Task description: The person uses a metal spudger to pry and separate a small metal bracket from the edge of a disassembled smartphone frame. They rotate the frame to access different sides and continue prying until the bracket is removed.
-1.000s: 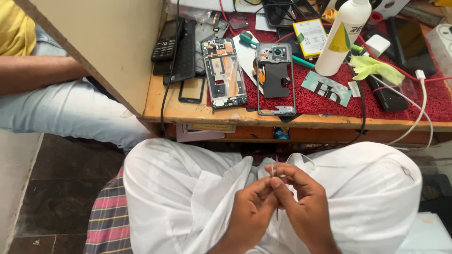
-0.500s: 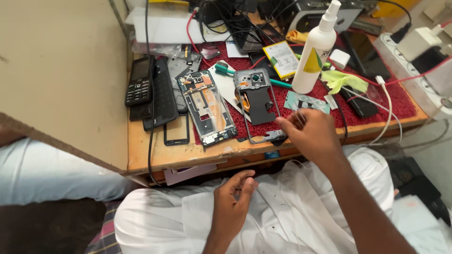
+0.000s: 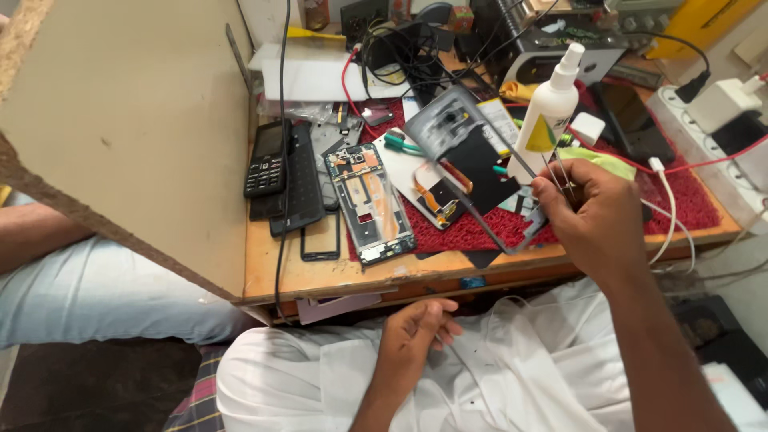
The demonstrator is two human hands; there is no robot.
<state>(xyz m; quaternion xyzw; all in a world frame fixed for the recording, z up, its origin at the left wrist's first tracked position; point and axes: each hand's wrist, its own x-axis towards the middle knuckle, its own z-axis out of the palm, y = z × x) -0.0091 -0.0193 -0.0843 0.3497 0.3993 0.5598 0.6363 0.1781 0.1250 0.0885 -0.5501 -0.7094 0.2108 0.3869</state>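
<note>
Up at the bench's near edge, the right hand (image 3: pixel 596 220) lifts a phone shell (image 3: pixel 472 160) tilted off the red mat (image 3: pixel 688 200), its fingers closed on the shell's near right corner and on thin tweezers (image 3: pixel 558 172) that stick up from the grip. Just beyond the shell stands a white spray bottle (image 3: pixel 552 104), and under it lies a back cover with an orange flex (image 3: pixel 436 196). To the left on the mat lies an opened phone frame (image 3: pixel 370 204), then a black screen bezel (image 3: pixel 321 240), a dark slab phone (image 3: pixel 298 188) and a keypad phone (image 3: pixel 265 160) on the bare wood. The left hand (image 3: pixel 412 336) rests on the white cloth (image 3: pixel 512 376) in the lap, fingers loosely curled; whether they hold anything I cannot tell. A power strip (image 3: pixel 720 136) sits far right.
</note>
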